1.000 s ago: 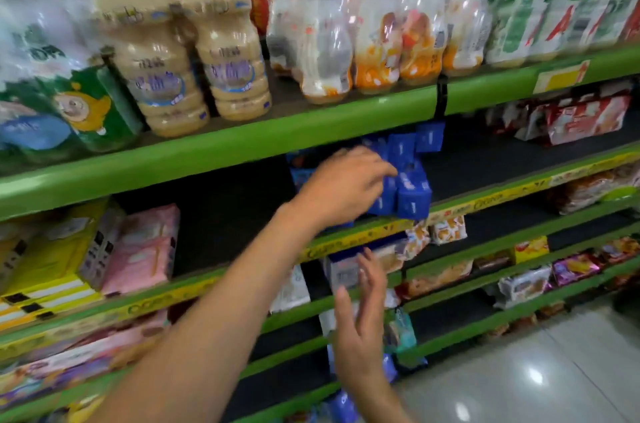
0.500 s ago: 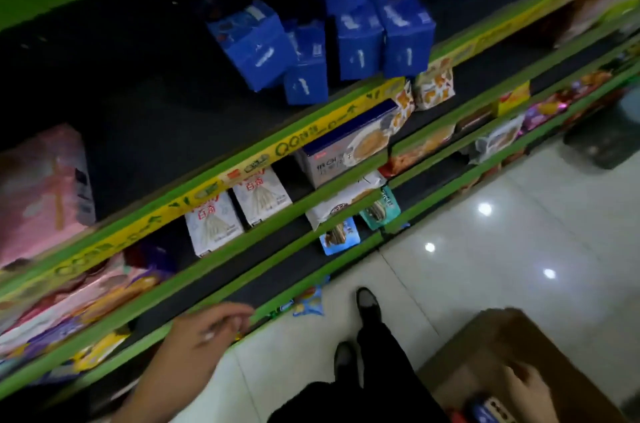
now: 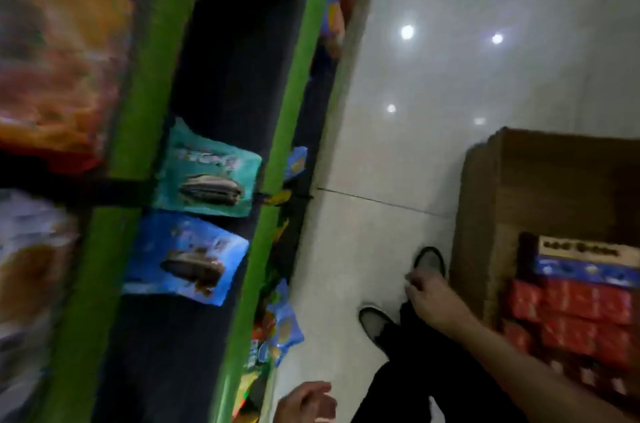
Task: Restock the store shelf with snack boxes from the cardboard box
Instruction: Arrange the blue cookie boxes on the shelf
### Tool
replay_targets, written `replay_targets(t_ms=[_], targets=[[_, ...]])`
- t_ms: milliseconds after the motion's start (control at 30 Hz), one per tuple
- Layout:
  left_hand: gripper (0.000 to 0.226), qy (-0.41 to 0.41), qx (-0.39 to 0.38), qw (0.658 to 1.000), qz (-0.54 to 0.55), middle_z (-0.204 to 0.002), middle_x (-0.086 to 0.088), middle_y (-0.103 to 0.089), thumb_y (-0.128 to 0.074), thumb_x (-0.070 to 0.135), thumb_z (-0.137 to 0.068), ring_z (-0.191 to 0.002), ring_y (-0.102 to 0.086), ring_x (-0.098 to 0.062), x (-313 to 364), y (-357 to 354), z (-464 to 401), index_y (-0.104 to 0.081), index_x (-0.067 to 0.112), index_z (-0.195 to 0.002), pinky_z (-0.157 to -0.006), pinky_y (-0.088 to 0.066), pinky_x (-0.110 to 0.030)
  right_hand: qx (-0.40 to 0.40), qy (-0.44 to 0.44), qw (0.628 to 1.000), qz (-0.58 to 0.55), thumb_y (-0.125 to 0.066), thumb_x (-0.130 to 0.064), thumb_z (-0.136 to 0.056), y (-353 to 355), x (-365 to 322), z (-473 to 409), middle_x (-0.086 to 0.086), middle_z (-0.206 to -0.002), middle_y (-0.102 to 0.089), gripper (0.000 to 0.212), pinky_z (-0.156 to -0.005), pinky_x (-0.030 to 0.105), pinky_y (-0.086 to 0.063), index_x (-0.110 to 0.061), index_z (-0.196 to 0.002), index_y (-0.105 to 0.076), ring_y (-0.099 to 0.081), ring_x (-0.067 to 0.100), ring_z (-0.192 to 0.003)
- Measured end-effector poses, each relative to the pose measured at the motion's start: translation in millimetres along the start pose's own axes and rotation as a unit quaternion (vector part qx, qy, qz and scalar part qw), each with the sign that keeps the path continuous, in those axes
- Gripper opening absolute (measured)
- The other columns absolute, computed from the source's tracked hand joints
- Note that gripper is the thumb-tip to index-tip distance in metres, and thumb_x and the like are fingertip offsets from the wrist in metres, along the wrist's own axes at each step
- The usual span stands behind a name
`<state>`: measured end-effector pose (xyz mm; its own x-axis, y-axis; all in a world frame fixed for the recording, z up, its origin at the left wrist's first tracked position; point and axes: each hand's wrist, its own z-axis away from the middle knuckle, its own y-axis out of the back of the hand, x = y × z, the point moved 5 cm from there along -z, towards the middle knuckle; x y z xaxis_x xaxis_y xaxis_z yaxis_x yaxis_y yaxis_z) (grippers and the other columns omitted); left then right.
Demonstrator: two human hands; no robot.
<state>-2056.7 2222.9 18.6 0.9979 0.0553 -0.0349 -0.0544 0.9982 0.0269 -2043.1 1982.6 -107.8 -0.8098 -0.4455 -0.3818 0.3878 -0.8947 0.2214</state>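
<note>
At the bottom edge the left hand [image 3: 306, 402] hangs with loosely curled fingers and holds nothing. Just beyond it the right hand [image 3: 431, 301] reaches over dark trousers [image 3: 426, 367] and two shoes [image 3: 429, 261], fingers bent, though blur hides whether it pinches anything. Right of it the cardboard box [image 3: 540, 180] stands on the tiled floor [image 3: 415, 111], red and blue snack boxes [image 3: 575, 305] stacked inside, while the green-edged shelf [image 3: 270, 159] with teal and blue packets [image 3: 204, 208] runs up the left.
</note>
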Motion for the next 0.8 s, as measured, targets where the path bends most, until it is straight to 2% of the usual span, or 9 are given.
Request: replay_targets(t_ms=[33, 67, 200, 267, 333, 400, 467, 600, 800], targets=[[0.039, -0.001, 0.032, 0.996, -0.079, -0.061, -0.025, -0.063, -0.053, 0.010, -0.101, -0.060, -0.061, -0.032, -0.4, 0.4, -42.7, -0.068, -0.006, -0.069, -0.058, -0.042, -0.033, -0.005, -0.007, 1.000, 0.001, -0.047, -0.026, -0.103, -5.3, 19.7, -29.6, 0.013, -0.147, -0.046, 0.040, -0.108, 0.027, -0.034, -0.011, -0.140, -0.052, -0.044, 0.026, -0.135], [0.037, -0.004, 0.085, 0.982, -0.170, -0.067, -0.019, -0.066, -0.037, -0.001, -0.104, -0.066, -0.059, -0.029, 3.0, 6.9, -81.5, -0.068, -0.002, -0.083, -0.060, -0.042, -0.031, -0.017, -0.011, 1.000, 0.011, -0.047, -0.027, -0.103, -8.8, 34.3, -56.0, 0.014, -0.148, -0.044, 0.042, -0.108, 0.028, -0.034, -0.011, -0.142, -0.050, -0.043, 0.027, -0.135], [0.022, -0.098, 0.164, 0.914, -0.358, -0.078, -0.008, -0.066, -0.050, -0.003, -0.096, -0.072, -0.060, -0.019, 40.4, -15.7, -236.7, -0.066, -0.001, -0.112, -0.063, -0.046, -0.027, -0.008, 0.000, 0.997, 0.077, -0.047, -0.027, -0.101, -7.3, 91.8, -170.4, 0.015, -0.146, -0.042, 0.047, -0.106, 0.033, -0.039, -0.011, -0.145, -0.045, -0.043, 0.031, -0.132], [0.033, -0.138, 0.181, 0.886, -0.404, -0.104, -0.013, -0.066, -0.048, 0.006, -0.099, -0.094, -0.062, -0.024, 61.1, -27.9, -312.9, -0.059, 0.004, -0.130, -0.086, -0.051, -0.031, 0.022, 0.015, 0.994, 0.110, -0.047, -0.026, -0.098, -11.3, 113.9, -225.0, 0.017, -0.138, -0.046, 0.043, -0.099, 0.035, -0.043, -0.008, -0.137, -0.049, -0.048, 0.034, -0.123], [0.044, -0.131, 0.224, 0.867, -0.425, -0.139, -0.013, -0.053, -0.043, 0.013, -0.100, -0.123, -0.053, -0.029, 71.7, -25.9, -373.7, -0.047, 0.008, -0.143, -0.108, -0.042, -0.039, 0.056, 0.032, 0.988, 0.140, -0.049, -0.027, -0.096, -22.2, 124.5, -267.8, 0.017, -0.131, -0.048, 0.038, -0.089, 0.037, -0.043, -0.008, -0.129, -0.052, -0.050, 0.036, -0.116], [0.049, -0.118, 0.251, 0.854, -0.439, -0.154, -0.009, -0.038, -0.041, 0.016, -0.101, -0.134, -0.043, -0.029, 76.9, -18.5, -417.9, -0.038, 0.009, -0.149, -0.112, -0.034, -0.030, 0.073, 0.072, 0.981, 0.164, -0.050, -0.027, -0.094, -41.7, 123.5, -301.6, 0.016, -0.128, -0.048, 0.037, -0.087, 0.038, -0.042, -0.009, -0.126, -0.052, -0.050, 0.035, -0.113], [0.051, -0.130, 0.262, 0.843, -0.451, -0.156, -0.008, -0.035, -0.042, 0.018, -0.101, -0.136, -0.041, -0.029, 79.9, -12.5, -447.9, -0.035, 0.011, -0.151, -0.104, -0.031, -0.022, 0.079, 0.105, 0.977, 0.170, -0.050, -0.026, -0.093, -64.9, 120.0, -322.9, 0.016, -0.130, -0.046, 0.039, -0.091, 0.040, -0.041, -0.009, -0.129, -0.052, -0.048, 0.036, -0.116], [0.054, -0.146, 0.242, 0.841, -0.461, -0.149, -0.010, -0.043, -0.046, 0.024, -0.098, -0.128, -0.049, -0.033, 85.8, -18.2, -457.6, -0.035, 0.018, -0.151, -0.110, -0.041, -0.044, 0.073, 0.101, 0.979, 0.161, -0.050, -0.025, -0.093, -88.1, 119.3, -321.3, 0.017, -0.142, -0.040, 0.046, -0.102, 0.042, -0.037, -0.011, -0.137, -0.048, -0.042, 0.037, -0.125], [0.048, -0.199, 0.197, 0.829, -0.484, -0.144, -0.009, -0.049, -0.050, 0.021, -0.097, -0.126, -0.050, -0.028, 113.0, -73.3, -414.9, -0.045, 0.021, -0.144, -0.107, -0.044, -0.048, 0.082, 0.074, 0.990, 0.087, -0.048, -0.024, -0.095, -48.3, 115.9, -258.8, 0.014, -0.153, -0.029, 0.049, -0.105, 0.039, -0.039, -0.014, -0.143, -0.042, -0.036, 0.034, -0.133]])
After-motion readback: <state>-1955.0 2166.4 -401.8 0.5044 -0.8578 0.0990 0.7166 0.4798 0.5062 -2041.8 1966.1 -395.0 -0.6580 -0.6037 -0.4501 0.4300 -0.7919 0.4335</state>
